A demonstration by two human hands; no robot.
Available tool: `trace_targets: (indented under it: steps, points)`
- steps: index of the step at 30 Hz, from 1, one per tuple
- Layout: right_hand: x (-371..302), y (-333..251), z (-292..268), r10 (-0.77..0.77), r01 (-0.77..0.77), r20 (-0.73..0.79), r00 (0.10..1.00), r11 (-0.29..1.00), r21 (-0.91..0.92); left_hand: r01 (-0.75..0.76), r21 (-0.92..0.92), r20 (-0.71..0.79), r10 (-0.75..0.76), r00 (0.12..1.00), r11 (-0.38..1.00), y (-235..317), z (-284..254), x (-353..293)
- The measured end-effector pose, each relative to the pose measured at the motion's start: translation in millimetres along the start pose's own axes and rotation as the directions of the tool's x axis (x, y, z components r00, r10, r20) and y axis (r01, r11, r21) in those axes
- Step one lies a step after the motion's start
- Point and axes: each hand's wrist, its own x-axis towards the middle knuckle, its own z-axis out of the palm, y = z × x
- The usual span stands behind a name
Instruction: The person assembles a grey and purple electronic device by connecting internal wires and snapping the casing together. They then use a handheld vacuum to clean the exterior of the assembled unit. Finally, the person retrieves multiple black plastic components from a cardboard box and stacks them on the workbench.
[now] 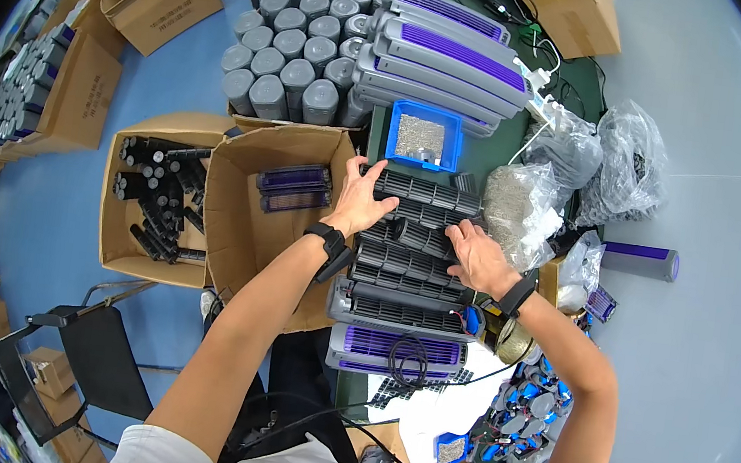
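Observation:
Several black slotted fan rollers (417,263) lie side by side across the green table in front of me. My left hand (358,200) grips the left end of the farthest fan roller (426,192), thumb on the near side and fingers on the far side. Bent fingers of my right hand (483,262) close on the right end of a shorter-looking, slightly tilted fan roller (423,237). Just nearer to me is a grey housing (398,307) with a black roller in it. Beyond my hands stands a blue bin (395,133) of small metal parts.
An open carton (285,138) with purple grilles adjoins the table's left, beside a carton of black rollers (161,206). Grey-purple housings (452,56) and grey cylinders (297,74) stand farther off. Plastic bags (517,208) lie right; a black chair (101,356) is lower left.

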Motion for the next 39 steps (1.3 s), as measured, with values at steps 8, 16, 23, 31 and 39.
trace_targets:
  steps: [8, 16, 23, 31, 39]
  points:
    - [16.6, -16.2, -11.6, -0.113, 0.177, -0.264, 0.958, 0.955, 0.236, -0.007, 0.082, -0.001, 0.007, 1.0, 0.997, 6.9, 8.9, -8.5]
    - [105.2, 73.0, -7.6, 0.616, -0.598, 0.019, 0.788, 0.756, 0.266, -0.038, 0.281, 0.073, 0.018, 0.997, 0.959, 37.9, 24.1, -27.4]
    - [93.4, 76.8, -21.3, 0.617, -0.551, -0.145, 0.773, 0.768, 0.327, -0.087, 0.342, 0.075, 0.065, 0.995, 0.936, 41.6, 17.3, -31.8]
    - [44.1, -15.5, -112.6, -0.02, 0.061, -0.786, 0.618, 0.998, 0.022, -0.125, 0.416, 0.012, 0.132, 0.991, 0.901, 29.7, 23.7, -31.4]
    - [71.8, -44.3, -29.0, -0.108, 0.112, -0.423, 0.9, 0.994, -0.016, -0.031, -0.033, -0.034, 0.03, 0.999, 0.999, 17.3, 4.9, -26.5]
